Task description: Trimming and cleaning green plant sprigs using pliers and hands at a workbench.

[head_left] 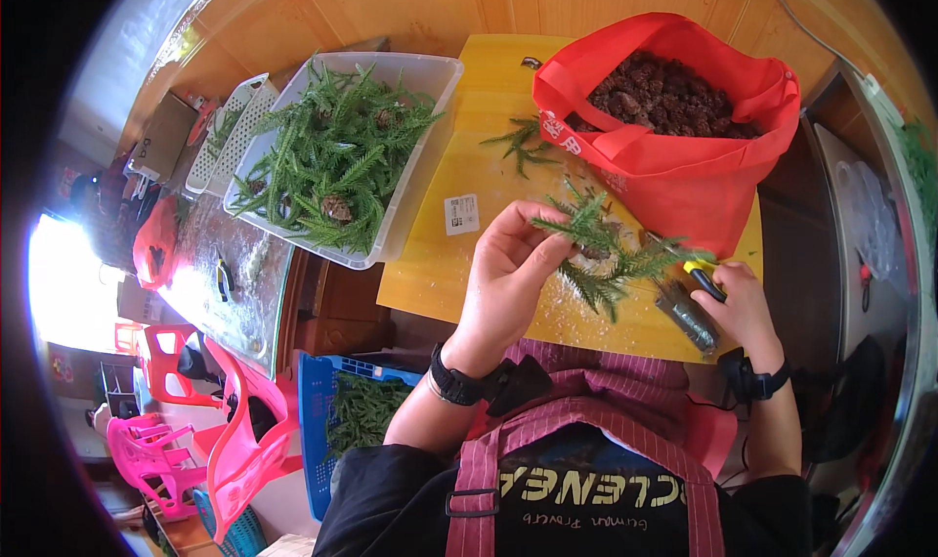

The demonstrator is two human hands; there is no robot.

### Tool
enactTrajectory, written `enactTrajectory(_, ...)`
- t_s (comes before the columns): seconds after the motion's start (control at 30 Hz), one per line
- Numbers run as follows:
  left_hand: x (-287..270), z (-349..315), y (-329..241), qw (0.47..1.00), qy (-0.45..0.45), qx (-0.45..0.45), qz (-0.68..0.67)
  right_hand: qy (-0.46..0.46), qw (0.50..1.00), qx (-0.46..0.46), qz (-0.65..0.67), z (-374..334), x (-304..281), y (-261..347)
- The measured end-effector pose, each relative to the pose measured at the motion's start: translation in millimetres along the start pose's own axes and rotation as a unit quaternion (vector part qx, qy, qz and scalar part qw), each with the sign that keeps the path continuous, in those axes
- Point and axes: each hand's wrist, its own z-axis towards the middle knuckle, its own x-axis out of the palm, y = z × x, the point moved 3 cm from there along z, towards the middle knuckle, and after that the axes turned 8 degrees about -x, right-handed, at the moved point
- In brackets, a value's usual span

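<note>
Between the thumb and fingers of my left hand (pixel 516 264) is a green artificial pine sprig (pixel 616 269), raised over the yellow table board. Something brown, perhaps a pinecone, shows partly among its needles. My right hand (pixel 741 308) is closed around yellow-and-black pliers (pixel 705 278). Their jaws point left toward the sprig, whose tip overlaps them; whether they grip it I cannot tell. Just left of the right hand lies a dark bundle of thin strands in clear wrapping (pixel 687 320). Behind the hands stands a red bag (pixel 674 181) full of brown pinecones (pixel 664 93).
A clear plastic bin (pixel 391 227) of pine sprigs with pinecones stands at the left. A loose sprig (pixel 523 145) and a white label (pixel 461 214) lie on the yellow board (pixel 430 288). Below left, a blue crate (pixel 315 430) holds more greenery, near pink plastic chairs (pixel 244 430).
</note>
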Motion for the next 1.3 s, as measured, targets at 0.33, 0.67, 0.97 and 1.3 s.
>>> enactTrajectory(0.33, 8, -12, 23, 0.988, 0.136, -0.002, 0.068, -0.026, 0.981, -0.045, 0.186, 6, -19, 69)
enactTrajectory(0.67, 26, -23, 2, 0.946, 0.062, 0.131, 0.289, -0.009, 0.918, -0.072, 0.391, 36, -7, 153)
enactTrajectory(0.97, -28, -59, -194, 0.818, -0.039, 0.092, 0.567, 0.009, 0.926, -0.174, 0.336, 116, -44, 208)
enactTrajectory(1.3, -283, -23, -378, 0.688, -0.37, 0.092, 0.617, 0.075, 0.912, -0.249, 0.317, 259, 3, 287)
